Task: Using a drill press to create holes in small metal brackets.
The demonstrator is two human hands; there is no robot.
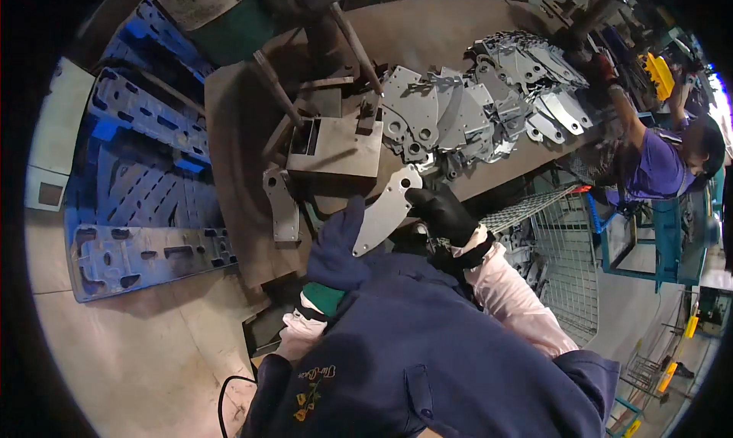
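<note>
At the near edge of the brown worktable, a flat grey metal plate with holes is being held up between both gloved hands, just in front of the grey metal block of the press fixture. The right hand, in a black glove, is gripping the plate's upper end, while the left hand, in a blue glove, is closing around its lower edge. Further right, a heap of similar plates is lying on the table. A blue plastic pallet is resting on the floor to the left, and a co-worker in purple is reaching toward the table's far right end.

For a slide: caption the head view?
Both gloved hands, left hand and right hand, hold a flat metal plate at a press table.
</note>
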